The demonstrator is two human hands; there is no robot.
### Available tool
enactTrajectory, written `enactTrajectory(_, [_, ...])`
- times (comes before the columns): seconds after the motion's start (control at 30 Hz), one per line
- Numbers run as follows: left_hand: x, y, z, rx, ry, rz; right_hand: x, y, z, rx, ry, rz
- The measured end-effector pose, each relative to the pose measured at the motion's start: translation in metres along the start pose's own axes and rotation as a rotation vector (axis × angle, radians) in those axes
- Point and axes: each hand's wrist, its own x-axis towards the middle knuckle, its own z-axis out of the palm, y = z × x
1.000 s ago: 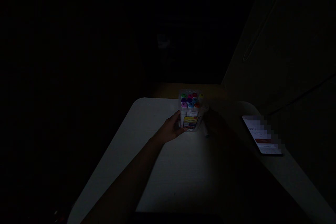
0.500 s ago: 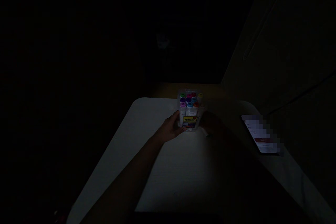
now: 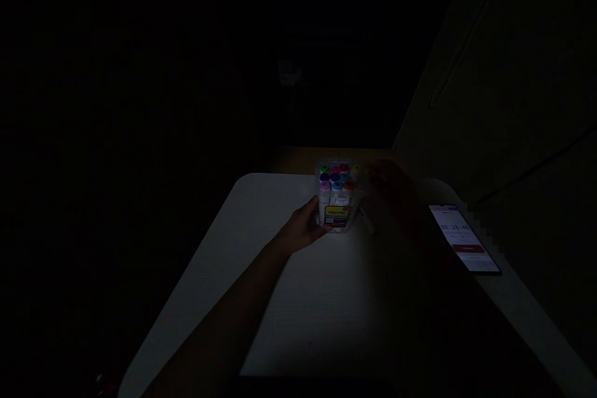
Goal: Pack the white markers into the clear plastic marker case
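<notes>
A clear plastic case (image 3: 336, 216) with a yellow and dark label stands upright on the white table (image 3: 298, 311). Several capped markers (image 3: 334, 178) in it show green, pink, red, yellow, purple, blue and orange tops. My left hand (image 3: 301, 229) wraps round the case's left side, thumb at its lower front. In deep shadow, my right hand (image 3: 389, 180) is raised beside the case's upper right corner; whether its fingers hold anything is too dark to make out. Below it, a pale marker (image 3: 367, 221) lies on the table just right of the case.
A phone (image 3: 465, 239) with a lit timer screen lies towards the table's right edge. Beyond it rises a dim wall (image 3: 513, 106) with a dark cable (image 3: 532, 166) across it. The surroundings to the left and behind are nearly black.
My right hand has risen from low beside the case to its upper right corner, showing more of the pale marker on the table. My left hand and the case have stayed put.
</notes>
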Motion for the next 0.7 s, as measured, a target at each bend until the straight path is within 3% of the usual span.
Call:
enactTrajectory(0.13, [0.000, -0.001, 0.000, 0.006, 0.009, 0.018, -0.001, -0.012, 0.002, 0.059, 0.000, -0.128])
enactTrajectory(0.23, [0.000, -0.004, 0.001, -0.001, 0.008, 0.017, -0.003, -0.016, 0.002, 0.095, 0.013, -0.132])
enactTrajectory(0.47, [0.000, -0.008, 0.002, -0.003, 0.009, 0.013, -0.003, -0.020, -0.002, -0.092, 0.056, -0.263])
enactTrajectory(0.7, [0.000, -0.004, 0.000, 0.018, 0.002, 0.019, -0.003, -0.018, -0.004, -0.067, 0.162, -0.335])
